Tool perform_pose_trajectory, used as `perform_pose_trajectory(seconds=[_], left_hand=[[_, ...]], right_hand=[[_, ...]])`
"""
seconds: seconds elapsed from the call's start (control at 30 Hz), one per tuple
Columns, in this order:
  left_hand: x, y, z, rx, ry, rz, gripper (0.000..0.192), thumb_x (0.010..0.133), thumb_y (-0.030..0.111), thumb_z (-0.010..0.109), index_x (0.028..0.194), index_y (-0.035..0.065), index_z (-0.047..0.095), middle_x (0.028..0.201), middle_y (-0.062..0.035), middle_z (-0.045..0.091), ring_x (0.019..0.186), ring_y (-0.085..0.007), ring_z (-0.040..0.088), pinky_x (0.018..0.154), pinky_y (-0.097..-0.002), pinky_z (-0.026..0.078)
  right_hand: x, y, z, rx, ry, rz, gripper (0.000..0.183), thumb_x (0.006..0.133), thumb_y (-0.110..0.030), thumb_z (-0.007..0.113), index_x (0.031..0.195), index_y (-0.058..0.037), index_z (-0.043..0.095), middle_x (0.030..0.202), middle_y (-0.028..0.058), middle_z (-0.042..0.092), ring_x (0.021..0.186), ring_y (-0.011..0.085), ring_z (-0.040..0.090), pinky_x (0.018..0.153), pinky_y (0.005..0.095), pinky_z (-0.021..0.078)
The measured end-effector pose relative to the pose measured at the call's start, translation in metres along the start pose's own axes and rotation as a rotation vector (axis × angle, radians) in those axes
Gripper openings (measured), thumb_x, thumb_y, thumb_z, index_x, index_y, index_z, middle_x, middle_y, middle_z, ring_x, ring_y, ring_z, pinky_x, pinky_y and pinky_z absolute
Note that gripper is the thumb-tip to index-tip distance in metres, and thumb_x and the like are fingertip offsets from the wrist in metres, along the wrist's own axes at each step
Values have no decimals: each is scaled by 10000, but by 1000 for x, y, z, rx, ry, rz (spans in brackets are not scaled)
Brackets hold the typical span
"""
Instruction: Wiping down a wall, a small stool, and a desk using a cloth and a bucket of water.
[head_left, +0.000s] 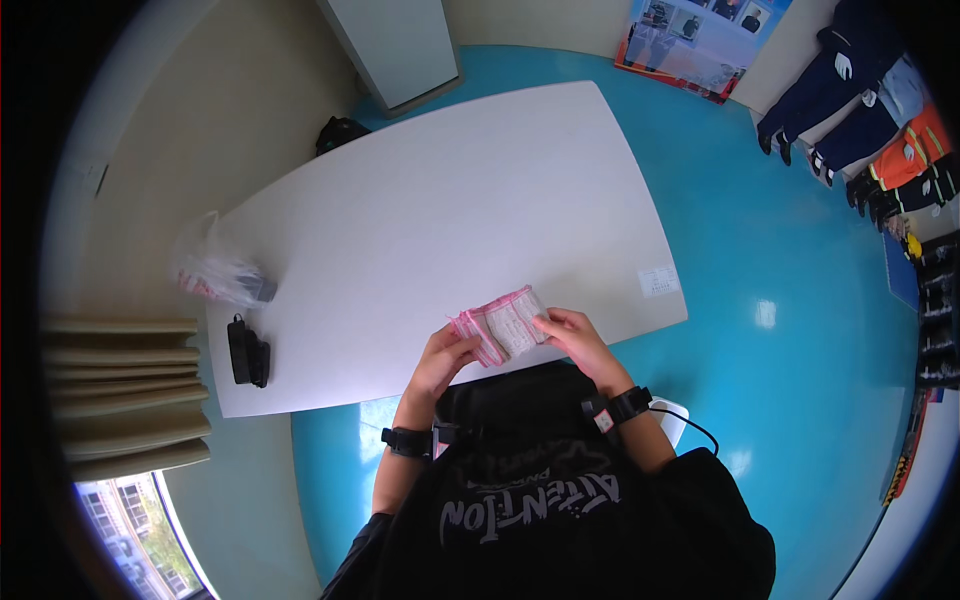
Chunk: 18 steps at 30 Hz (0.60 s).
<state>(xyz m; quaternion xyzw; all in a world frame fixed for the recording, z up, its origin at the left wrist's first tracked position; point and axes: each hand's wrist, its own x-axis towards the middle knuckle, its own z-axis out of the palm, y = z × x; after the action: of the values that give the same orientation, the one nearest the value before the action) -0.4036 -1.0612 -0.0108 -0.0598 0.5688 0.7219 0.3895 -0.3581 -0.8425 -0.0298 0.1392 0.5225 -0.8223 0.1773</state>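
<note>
A folded pink and white cloth (504, 327) is held between my two hands, just above the near edge of the white table (450, 202). My left hand (442, 358) grips its left end, with the thumb on top of the pink-striped part. At the right end, my right hand (576, 337) pinches the white part between thumb and fingers. Pink edging runs along the far side of the cloth, and its surface looks creased. Whether the underside touches the table cannot be told. Both wrists carry black straps with small devices.
At the table's left end lie a clear plastic bag (225, 274) with things inside and a black device (247, 352). A printed paper sheet (658, 282) lies near the right edge. Beyond the far left edge is a black bag (340, 135); a white bin-like object (670, 420) stands behind my right forearm.
</note>
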Motion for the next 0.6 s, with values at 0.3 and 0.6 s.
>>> perform_pose_trajectory(seconds=[0.3, 0.6], left_hand=[[4, 17, 9, -151, -35, 127, 353, 867, 76, 431, 1205, -20, 388, 1102, -138, 516, 1027, -225, 509, 869, -342, 436], [14, 20, 17, 341, 10, 193, 391, 826, 140, 554, 1161, -24, 436, 1043, -112, 555, 970, -178, 533, 734, -280, 455]], right_hand=[[19, -5, 18, -269, -102, -225, 513, 781, -202, 623, 1190, 1, 387, 1105, 101, 497, 972, 168, 525, 784, 285, 447], [27, 2, 19, -141, -99, -165, 383, 755, -86, 624, 1088, -12, 451, 1040, 72, 509, 939, 157, 528, 794, 285, 438]])
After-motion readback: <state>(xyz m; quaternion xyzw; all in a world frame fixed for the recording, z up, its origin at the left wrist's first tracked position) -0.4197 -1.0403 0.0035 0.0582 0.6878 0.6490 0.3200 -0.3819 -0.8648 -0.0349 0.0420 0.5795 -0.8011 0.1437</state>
